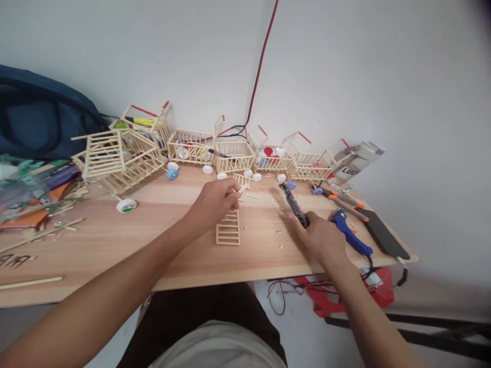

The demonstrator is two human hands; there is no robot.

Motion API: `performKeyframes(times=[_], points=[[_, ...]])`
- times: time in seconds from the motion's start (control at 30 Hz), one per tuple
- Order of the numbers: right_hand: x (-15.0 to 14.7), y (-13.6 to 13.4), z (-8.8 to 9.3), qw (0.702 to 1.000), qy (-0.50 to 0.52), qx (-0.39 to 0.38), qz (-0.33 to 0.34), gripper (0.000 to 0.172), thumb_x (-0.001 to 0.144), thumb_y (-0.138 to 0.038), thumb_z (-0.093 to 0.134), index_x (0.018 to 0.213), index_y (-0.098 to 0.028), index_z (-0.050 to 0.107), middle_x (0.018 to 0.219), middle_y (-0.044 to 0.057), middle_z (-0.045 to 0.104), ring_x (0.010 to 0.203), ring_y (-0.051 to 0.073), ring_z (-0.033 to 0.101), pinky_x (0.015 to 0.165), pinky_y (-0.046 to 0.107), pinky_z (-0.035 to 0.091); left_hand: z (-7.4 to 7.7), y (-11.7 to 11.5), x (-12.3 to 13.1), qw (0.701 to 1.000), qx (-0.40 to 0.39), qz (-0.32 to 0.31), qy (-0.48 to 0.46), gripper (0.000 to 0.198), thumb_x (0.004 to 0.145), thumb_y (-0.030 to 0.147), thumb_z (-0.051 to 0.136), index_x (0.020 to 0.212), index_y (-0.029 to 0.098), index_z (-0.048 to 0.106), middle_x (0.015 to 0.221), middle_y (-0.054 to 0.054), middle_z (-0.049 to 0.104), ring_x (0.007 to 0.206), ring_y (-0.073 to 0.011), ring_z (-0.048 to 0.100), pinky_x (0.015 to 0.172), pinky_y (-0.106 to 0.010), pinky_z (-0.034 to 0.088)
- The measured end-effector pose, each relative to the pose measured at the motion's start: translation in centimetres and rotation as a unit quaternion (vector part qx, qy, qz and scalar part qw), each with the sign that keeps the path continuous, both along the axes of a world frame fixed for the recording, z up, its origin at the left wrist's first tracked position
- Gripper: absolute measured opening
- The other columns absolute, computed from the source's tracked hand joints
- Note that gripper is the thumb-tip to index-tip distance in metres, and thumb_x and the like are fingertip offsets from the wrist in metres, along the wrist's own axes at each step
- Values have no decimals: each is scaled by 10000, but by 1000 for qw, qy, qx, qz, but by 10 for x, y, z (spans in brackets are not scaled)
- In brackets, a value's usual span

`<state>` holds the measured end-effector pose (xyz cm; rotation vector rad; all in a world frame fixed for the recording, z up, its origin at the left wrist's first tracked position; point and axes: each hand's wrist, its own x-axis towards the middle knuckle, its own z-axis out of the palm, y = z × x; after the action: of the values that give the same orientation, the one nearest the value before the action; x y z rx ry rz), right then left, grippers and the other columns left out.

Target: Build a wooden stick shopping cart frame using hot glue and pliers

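Likely a placing step: left hand (218, 201) pinches a stick (243, 188) near the frame (228, 236), right hand (325, 236) grips black tool (294, 205); next needs careful lining-up.

The bare left forearm (126, 273) slants in from eight o'clock; the left hand (215, 202), back upward, bends its fingers toward the thumb. The right forearm (366, 301) enters around four o'clock, the right hand (325, 239) curled in a grip.

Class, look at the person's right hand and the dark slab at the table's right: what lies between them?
The blue glue gun lies between the right hand and the dark slab, as the head view shows.
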<state>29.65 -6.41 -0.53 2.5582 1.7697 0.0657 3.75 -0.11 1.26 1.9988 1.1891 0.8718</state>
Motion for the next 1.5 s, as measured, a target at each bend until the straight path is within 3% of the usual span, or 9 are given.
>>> performKeyframes(times=[0.1, 0.27, 0.53, 0.67, 0.83, 1.0, 1.2, 1.4, 1.5], points=[[-2, 9, -3, 999, -27, 25, 16, 781, 847, -770, 252, 1030, -117, 638, 907, 208, 685, 898, 361, 654, 718, 400, 441, -1, 13, -12, 1000, -2, 4, 1, 115, 804, 153, 527, 699, 160, 572, 629, 2, 661, 619, -135, 603, 631, -239, 397], [-4, 17, -19, 996, -63, 62, 34, 778, 829, -752, 374, 1180, -96, 599, 1111, 228, 620, 1037, 377, 587, 861, 452, 418, -6, 33, -35, 983, 105, 97, 114, 123, 769, 179, 563, 648, 166, 582, 665, -14, 620, 672, -159, 538, 609, -259, 323], [2, 18, -34, 988, -35, 115, 94, 871, 811, -742, 430, 1344, -56, 489, 1300, 251, 544, 1172, 403, 500, 978, 500, 350, -17, 42, -56, 959, 40, 126, 253, 158, 676, 140, 597, 522, 172, 579, 578, -46, 584, 620, -179, 498, 577, -279, 272], [-2, 22, -24, 973, 11, 178, 143, 677, 854, -623, 488, 1299, -117, 559, 1343, 233, 523, 1212, 392, 479, 983, 537, 352, -16, 40, -54, 953, 52, 135, 266, 158, 673, 109, 572, 531, 171, 605, 578, -63, 611, 614, -187, 523, 569, -278, 278], [-27, 41, -2, 896, 153, 271, 317, 315, 913, -361, 518, 1109, -169, 672, 1135, 153, 648, 1078, 278, 577, 932, 427, 427, -17, 40, -43, 970, 128, 58, 199, 193, 774, 164, 543, 654, 155, 695, 722, -71, 692, 720, -185, 589, 640, -270, 352], [-71, 70, 4, 837, 239, 241, 429, 211, 912, -246, 541, 1032, -182, 702, 925, 86, 689, 897, 210, 614, 807, 330, 447, -28, 39, -28, 986, 101, -6, 134, 148, 778, 152, 598, 706, 144, 727, 688, -45, 694, 684, -150, 592, 660, -252, 371], [-89, 95, -16, 825, 228, 169, 489, 98, 878, -193, 599, 851, -190, 693, 842, 50, 681, 831, 187, 579, 765, 298, 396, -36, 37, -23, 987, 110, 11, 115, 115, 745, 117, 606, 690, 140, 704, 620, -9, 642, 616, -126, 543, 642, -240, 372], [-85, 98, -26, 835, 209, 149, 486, 75, 847, -144, 609, 799, -177, 657, 790, 41, 646, 783, 179, 553, 725, 286, 368, -35, 35, -22, 988, 98, -8, 116, 187, 714, 59, 559, 728, 150, 722, 648, -9, 664, 629, -129, 564, 680, -249, 413], [-85, 97, -27, 842, 205, 139, 479, 83, 839, -132, 600, 784, -176, 645, 771, 35, 632, 757, 171, 538, 708, 281, 358, -30, 37, -26, 989, 82, 21, 123, 234, 732, 48, 530, 768, 152, 737, 686, -20, 688, 654, -137, 584, 691, -255, 428]])
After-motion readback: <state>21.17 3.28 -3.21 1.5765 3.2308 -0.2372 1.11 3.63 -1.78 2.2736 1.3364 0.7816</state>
